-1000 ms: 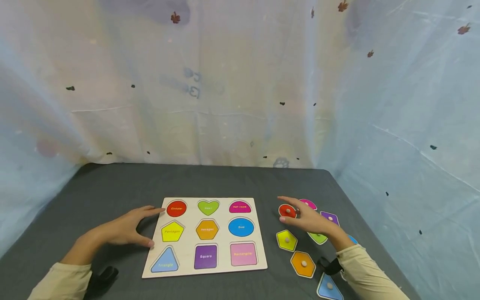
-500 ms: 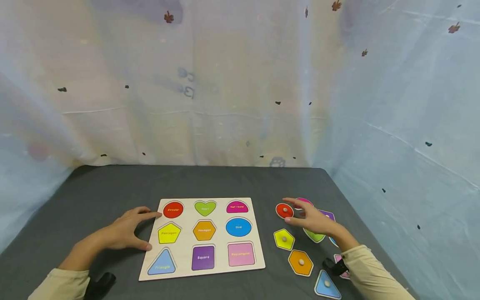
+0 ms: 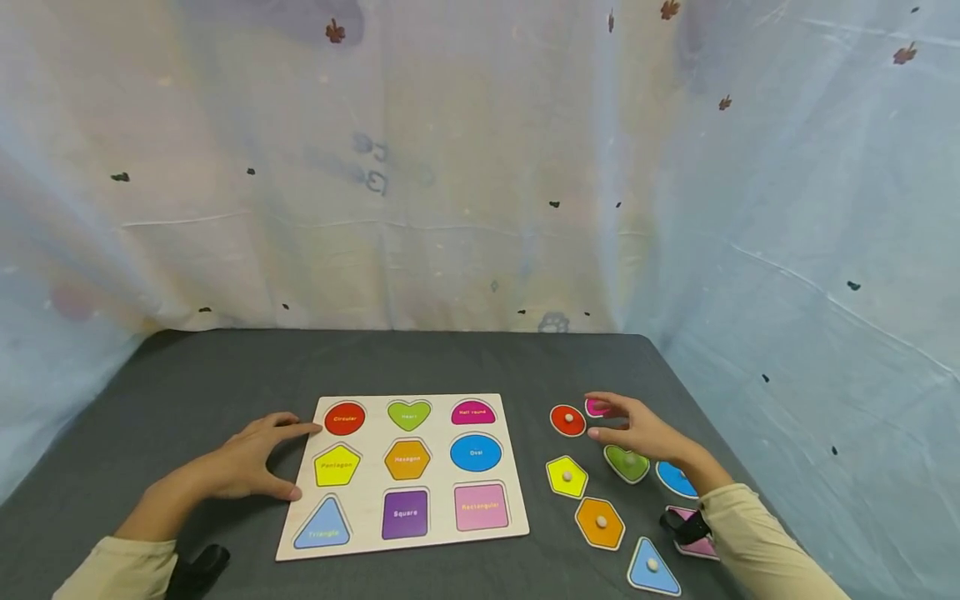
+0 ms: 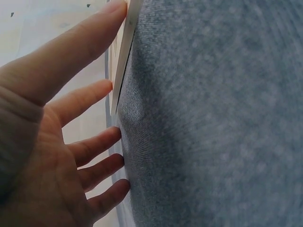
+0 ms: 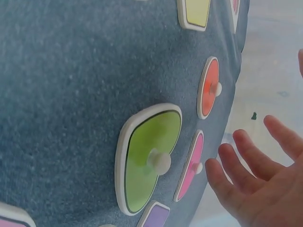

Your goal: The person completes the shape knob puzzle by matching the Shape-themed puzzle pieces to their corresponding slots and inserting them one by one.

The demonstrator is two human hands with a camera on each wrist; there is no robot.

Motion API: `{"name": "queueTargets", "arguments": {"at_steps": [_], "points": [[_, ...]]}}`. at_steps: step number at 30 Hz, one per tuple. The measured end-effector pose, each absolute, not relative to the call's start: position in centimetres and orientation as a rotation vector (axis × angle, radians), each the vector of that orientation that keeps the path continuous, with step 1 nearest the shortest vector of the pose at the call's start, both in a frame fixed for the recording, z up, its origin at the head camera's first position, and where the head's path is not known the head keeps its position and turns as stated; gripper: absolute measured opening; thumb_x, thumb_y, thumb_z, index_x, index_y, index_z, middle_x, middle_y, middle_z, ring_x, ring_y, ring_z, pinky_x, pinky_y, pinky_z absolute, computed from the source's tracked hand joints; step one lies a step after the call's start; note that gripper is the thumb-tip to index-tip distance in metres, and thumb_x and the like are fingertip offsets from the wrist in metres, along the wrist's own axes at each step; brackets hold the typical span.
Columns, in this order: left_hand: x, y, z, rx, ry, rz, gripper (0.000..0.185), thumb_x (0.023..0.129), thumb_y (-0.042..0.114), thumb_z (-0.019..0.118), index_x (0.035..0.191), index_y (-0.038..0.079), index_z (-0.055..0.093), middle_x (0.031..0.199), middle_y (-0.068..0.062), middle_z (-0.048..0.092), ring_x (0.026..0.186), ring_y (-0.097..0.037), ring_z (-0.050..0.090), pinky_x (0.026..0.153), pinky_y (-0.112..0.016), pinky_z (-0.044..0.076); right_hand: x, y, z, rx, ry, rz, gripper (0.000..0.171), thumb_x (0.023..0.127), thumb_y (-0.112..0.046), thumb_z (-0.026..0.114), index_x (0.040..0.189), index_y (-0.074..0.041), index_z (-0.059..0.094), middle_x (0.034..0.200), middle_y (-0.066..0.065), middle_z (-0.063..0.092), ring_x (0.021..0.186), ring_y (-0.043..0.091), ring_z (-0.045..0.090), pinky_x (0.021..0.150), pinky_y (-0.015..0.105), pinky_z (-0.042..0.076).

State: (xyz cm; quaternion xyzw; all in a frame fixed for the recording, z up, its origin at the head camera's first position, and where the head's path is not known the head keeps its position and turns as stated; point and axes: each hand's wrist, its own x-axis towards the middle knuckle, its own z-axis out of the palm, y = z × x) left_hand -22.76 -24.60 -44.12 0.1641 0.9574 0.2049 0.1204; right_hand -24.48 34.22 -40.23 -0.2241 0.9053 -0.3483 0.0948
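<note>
My left hand (image 3: 243,462) rests at the left edge of a pale wooden shape-puzzle board (image 3: 366,504), thumb and index finger touching it. In the left wrist view its fingers (image 4: 90,101) are spread, relaxed, against the board's side. My right hand (image 3: 641,432) hovers over the loose knobbed pieces, fingers extended and holding nothing. Nearest to it are a magenta half-round piece (image 5: 190,163), partly covered in the head view, and a red circle piece (image 3: 561,423). A green heart piece (image 5: 142,156) lies just below. A purple piece (image 5: 155,216) shows only in the right wrist view.
Right of the board lie a yellow pentagon piece (image 3: 558,477), an orange hexagon piece (image 3: 592,529), a blue triangle piece (image 3: 647,577), a blue oval piece (image 3: 675,477) and a pink piece (image 3: 701,547). Dark grey cloth covers the table (image 3: 450,362); pale curtains (image 3: 450,167) hang behind.
My right hand has drawn away from the red circle piece to the right, baring more of the green heart, blue oval and pink pieces. My left hand stays at the board. The view shifts slightly.
</note>
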Motion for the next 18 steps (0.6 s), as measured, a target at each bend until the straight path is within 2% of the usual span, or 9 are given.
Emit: {"name": "queueTargets", "arguments": {"at_steps": [5,18], "points": [[-22.7,-24.7,-44.1,0.496,2.798,0.605,0.092,0.068,0.044,0.091,0.147,0.017,0.051,0.147,-0.03,0.041,0.13,-0.056,0.039,0.096,-0.082,0.033,-24.8,34.3,-40.0,-0.636,2.678,-1.032,0.065,0.096,-0.027,0.069,0.149,-0.001,0.042,0.143,0.031,0.051,0.128,0.052,0.052,0.1,0.058,0.052],[-23.0,-25.0,-44.5,0.513,2.788,0.608,0.093,0.068,0.046,0.09,0.147,0.017,0.051,0.148,-0.03,0.04,0.131,-0.055,0.039,0.097,-0.08,0.034,-25.8,34.9,-40.0,-0.641,2.692,-1.035,0.062,0.096,-0.021,0.069,0.147,0.005,0.044,0.141,0.034,0.052,0.126,0.054,0.053,0.1,0.063,0.05]]}}
